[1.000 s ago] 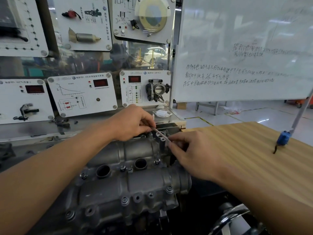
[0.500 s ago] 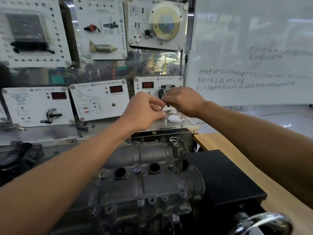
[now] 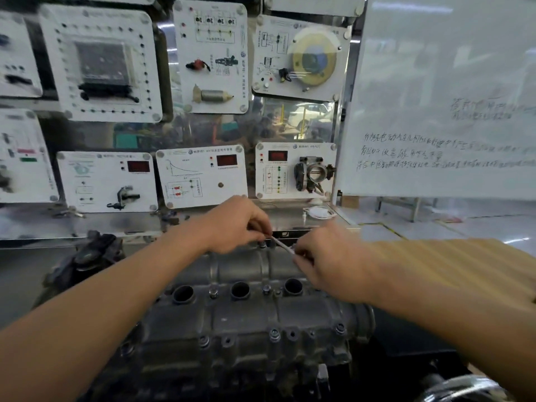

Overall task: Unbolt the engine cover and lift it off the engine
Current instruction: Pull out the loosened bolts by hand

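Observation:
The grey metal engine cover lies in front of me, with three round plug holes along its middle and several bolts along its edges. A thin silver tool slants over the cover's far edge, above a bolt. My left hand pinches the tool's upper end, fingers curled. My right hand grips the lower end, just right of the left hand. The tool's tip is hidden under my fingers.
A wall of white training panels with sensors and red displays rises behind the engine. A throttle body is mounted on one panel. A whiteboard stands at the right, above a wooden table. A chrome rim shows bottom right.
Both hands dropped from the shelf behind the engine back onto the cover's far edge, a little left of where they worked a second ago. The camera tilted and shifted.

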